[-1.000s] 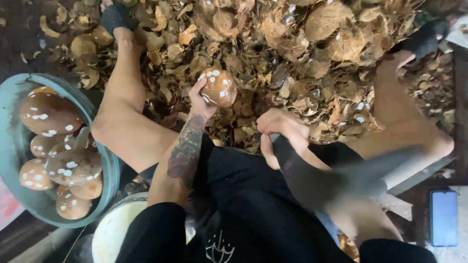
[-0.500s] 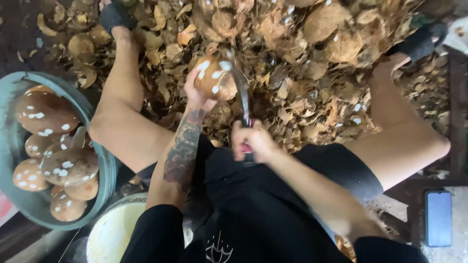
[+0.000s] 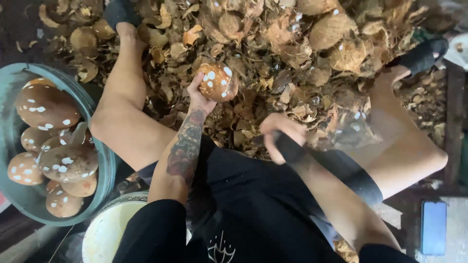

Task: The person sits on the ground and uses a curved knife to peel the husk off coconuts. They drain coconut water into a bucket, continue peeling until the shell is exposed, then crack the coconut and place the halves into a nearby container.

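In the teal basin point(image 3: 105, 165) at the person's left lie about seven brown, white-flecked peeled coconuts point(image 3: 68, 163); one more coconut point(image 3: 218, 81) is raised in the left hand point(image 3: 202, 95) above the floor's heap of husk scraps point(image 3: 302, 53). A white bucket point(image 3: 105, 231) stands just beside the basin, below it in the frame, and one blue phone point(image 3: 433, 226) lies at the far right. Both bare legs stretch out into the husks, one black sandal point(image 3: 421, 54) on the right foot. The left grip cups the coconut from below, fingers curled onto its shell. The right hand point(image 3: 279, 134) is fisted on the handle of a dark blade point(image 3: 326, 168), blurred, low over the lap.
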